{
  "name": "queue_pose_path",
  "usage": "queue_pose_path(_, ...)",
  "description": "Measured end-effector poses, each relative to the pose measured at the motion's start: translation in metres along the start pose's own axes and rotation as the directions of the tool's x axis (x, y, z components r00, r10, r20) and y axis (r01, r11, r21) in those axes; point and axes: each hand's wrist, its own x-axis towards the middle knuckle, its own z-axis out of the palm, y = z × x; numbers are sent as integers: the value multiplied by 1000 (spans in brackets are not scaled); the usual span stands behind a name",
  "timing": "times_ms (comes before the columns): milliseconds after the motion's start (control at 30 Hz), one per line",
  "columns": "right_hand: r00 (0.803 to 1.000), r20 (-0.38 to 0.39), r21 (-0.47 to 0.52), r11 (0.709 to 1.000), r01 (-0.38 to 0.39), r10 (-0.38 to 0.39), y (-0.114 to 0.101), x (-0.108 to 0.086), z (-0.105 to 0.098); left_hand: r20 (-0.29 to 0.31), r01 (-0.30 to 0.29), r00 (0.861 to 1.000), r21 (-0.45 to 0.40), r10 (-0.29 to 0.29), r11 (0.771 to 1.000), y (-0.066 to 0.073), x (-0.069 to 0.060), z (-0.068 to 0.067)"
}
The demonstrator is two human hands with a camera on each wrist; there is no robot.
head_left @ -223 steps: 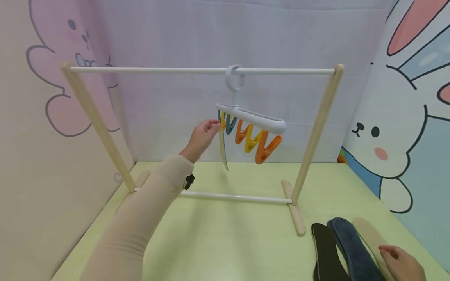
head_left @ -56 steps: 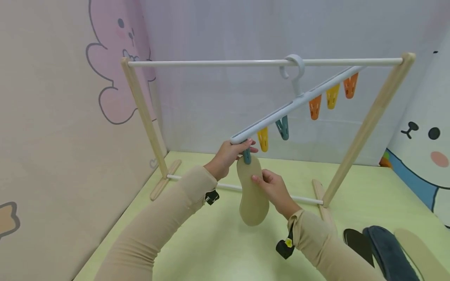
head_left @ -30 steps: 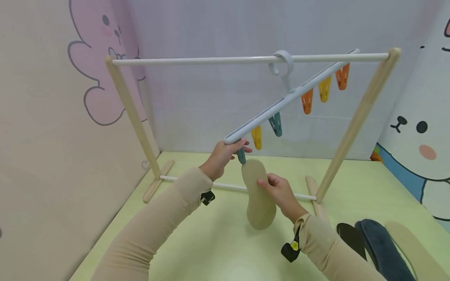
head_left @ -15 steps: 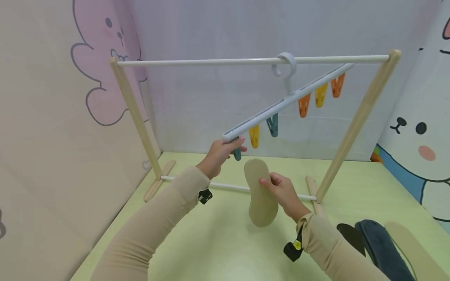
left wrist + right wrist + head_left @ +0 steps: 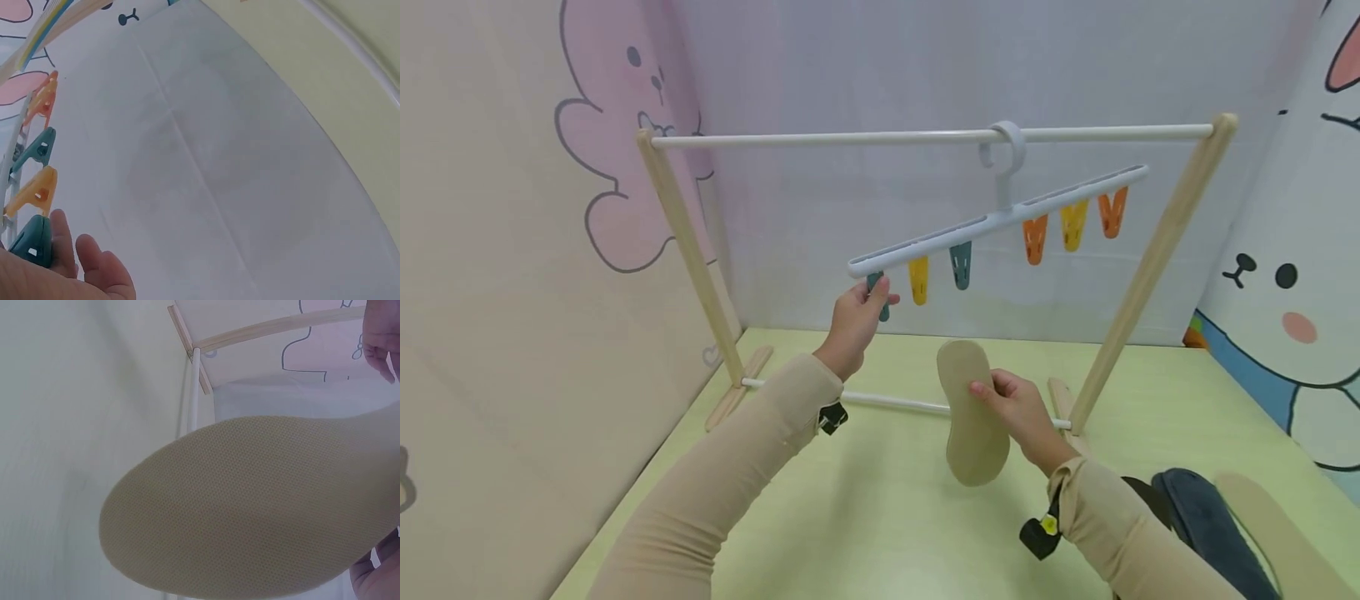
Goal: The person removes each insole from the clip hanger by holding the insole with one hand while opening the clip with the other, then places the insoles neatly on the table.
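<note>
My left hand (image 5: 852, 323) is at the left end of a white clip hanger (image 5: 955, 237), thumb and fingers around the outermost teal clothespin (image 5: 883, 311). In the left wrist view that teal clothespin (image 5: 37, 240) sits beside the fingers. The hanger tilts, left end lower, its hook over the rack's top bar. Further along it hang yellow, teal and orange clothespins (image 5: 1034, 242), with nothing in them. A beige insole (image 5: 973, 425) is pinched in my right hand (image 5: 1018, 412), below the hanger and apart from it. It fills much of the right wrist view, its mesh face (image 5: 250, 506) showing.
The drying rack's wooden posts (image 5: 1153, 267) stand on the pale green table (image 5: 820, 517); its white top bar (image 5: 820, 140) and a lower bar (image 5: 895, 402) join them. At the right front lie a dark insole, a blue insole (image 5: 1202, 517) and a beige insole (image 5: 1270, 525).
The insole, earlier in the left-end teal clothespin, came free and moved right in my right hand. The hanger's left end rose as my left hand moved up and left.
</note>
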Motion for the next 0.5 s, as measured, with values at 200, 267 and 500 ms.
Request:
queue_pose_path(200, 1000, -14, -9, 1000, -9, 9, 6, -2, -9, -56, 0, 998, 20, 1, 1000, 2, 4, -4)
queue_pose_path(267, 1000, -14, -13, 1000, -14, 14, 7, -2, -12, -81, -1, 997, 1, 1, 1000, 3, 5, -6)
queue_pose_path(500, 1000, -17, -13, 1000, -3, 3, 9, -6, -22, -142, -61, 988, -61, 52, 996, 3, 8, -13)
